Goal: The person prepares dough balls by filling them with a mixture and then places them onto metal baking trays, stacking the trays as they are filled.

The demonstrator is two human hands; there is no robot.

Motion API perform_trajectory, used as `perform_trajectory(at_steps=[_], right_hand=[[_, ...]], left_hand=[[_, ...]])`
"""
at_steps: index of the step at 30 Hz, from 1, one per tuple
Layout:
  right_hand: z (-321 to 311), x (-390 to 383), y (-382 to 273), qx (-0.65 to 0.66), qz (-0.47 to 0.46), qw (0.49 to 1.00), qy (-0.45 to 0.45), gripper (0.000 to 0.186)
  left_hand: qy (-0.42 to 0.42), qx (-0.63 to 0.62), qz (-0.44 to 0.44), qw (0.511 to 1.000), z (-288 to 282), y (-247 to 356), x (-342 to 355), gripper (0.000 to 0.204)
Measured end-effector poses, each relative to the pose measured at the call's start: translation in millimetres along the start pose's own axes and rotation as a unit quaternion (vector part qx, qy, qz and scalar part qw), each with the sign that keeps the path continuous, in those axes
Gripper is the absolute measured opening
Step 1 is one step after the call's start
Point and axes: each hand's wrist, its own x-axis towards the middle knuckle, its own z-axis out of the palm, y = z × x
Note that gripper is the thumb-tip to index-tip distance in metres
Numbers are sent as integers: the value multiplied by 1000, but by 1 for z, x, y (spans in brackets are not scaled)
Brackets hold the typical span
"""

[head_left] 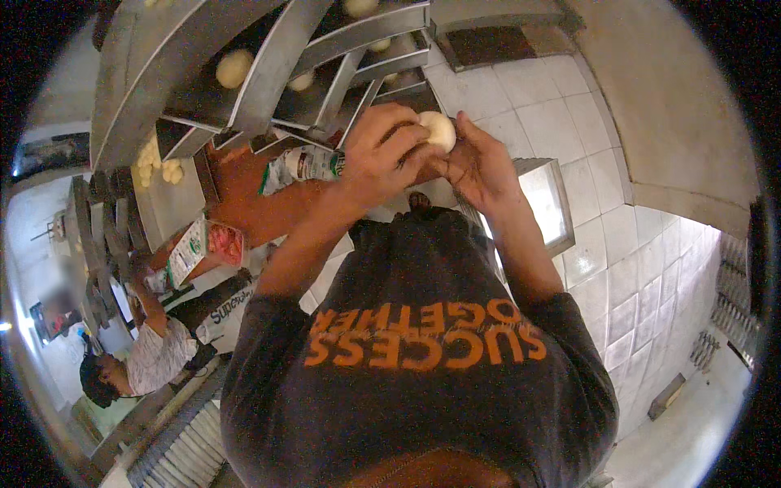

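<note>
Between my hands is a pale round dough ball (438, 130). My left hand (382, 150) grips it from the left with curled fingers, and my right hand (484, 167) cups it from the right and below, thumb raised beside it. Both hands are in front of my dark shirt. Just above and left of them, metal rack shelves (338, 37) hold several more dough balls (234, 69). An opened printed package (301, 167) lies behind my left wrist.
At left are a tray (146, 211) with small dough pieces (150, 159), an open carton (207, 252) with red contents, and a co-worker (154, 358) reaching toward another rack (114, 236). A tiled floor (606, 293) and a metal-framed box (541, 207) lie at right.
</note>
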Motion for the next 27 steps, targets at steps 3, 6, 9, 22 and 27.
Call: perform_trajectory(at_steps=[3, 6, 9, 22, 27], right_hand=[[2, 7, 3, -25, -2, 1000, -5, 34], [7, 11, 1, -67, 4, 997, -34, 32], [18, 16, 3, -99, 11, 994, -46, 31], [254, 19, -75, -593, -291, 711, -241, 51], [307, 143, -64, -845, -291, 426, -144, 43]], left_hand=[[22, -80, -113, 990, 9, -3, -14, 31], [50, -226, -298, 926, 4, 3, -16, 45], [122, -241, -288, 919, -10, -3, -32, 55], [265, -210, -490, 804, -124, -22, -158, 21], [334, -117, -500, 790, -178, -44, -175, 21]])
